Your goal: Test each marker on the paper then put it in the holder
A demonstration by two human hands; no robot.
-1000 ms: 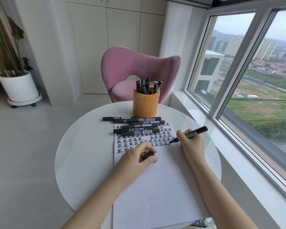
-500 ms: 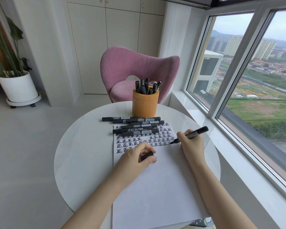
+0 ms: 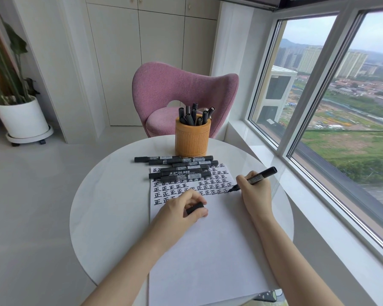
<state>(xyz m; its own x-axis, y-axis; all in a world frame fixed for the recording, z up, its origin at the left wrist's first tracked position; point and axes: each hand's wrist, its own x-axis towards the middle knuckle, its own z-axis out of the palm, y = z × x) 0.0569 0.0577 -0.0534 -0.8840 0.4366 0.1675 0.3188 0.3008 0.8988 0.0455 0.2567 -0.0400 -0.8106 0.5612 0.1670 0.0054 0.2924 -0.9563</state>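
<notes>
Six loose markers (image 3: pixel 181 174) lie across the table (image 3: pixel 108 206) and the one sheet of paper (image 3: pixel 208 239). One held marker (image 3: pixel 259 176) makes seven, with one cap (image 3: pixel 194 208) off. The single holder (image 3: pixel 192 140) carries perhaps nine stowed markers (image 3: pixel 194 113); they overlap. One chair (image 3: pixel 181 89), one potted plant (image 3: pixel 20 115).

Single view, head-worn, wide-angle. It looks forward and down from the near edge of the round table (image 3: pixel 111 206), close above it. The paper (image 3: pixel 208 250) fills lower centre. The holder (image 3: pixel 192 140) stands toward the far edge, with a pink chair (image 3: pixel 181 89) beyond. The left hand (image 3: pixel 181 208) and right hand (image 3: pixel 254 191) sit mid-frame, arms entering from the bottom. The window (image 3: pixel 341 129) runs down the right side.
</notes>
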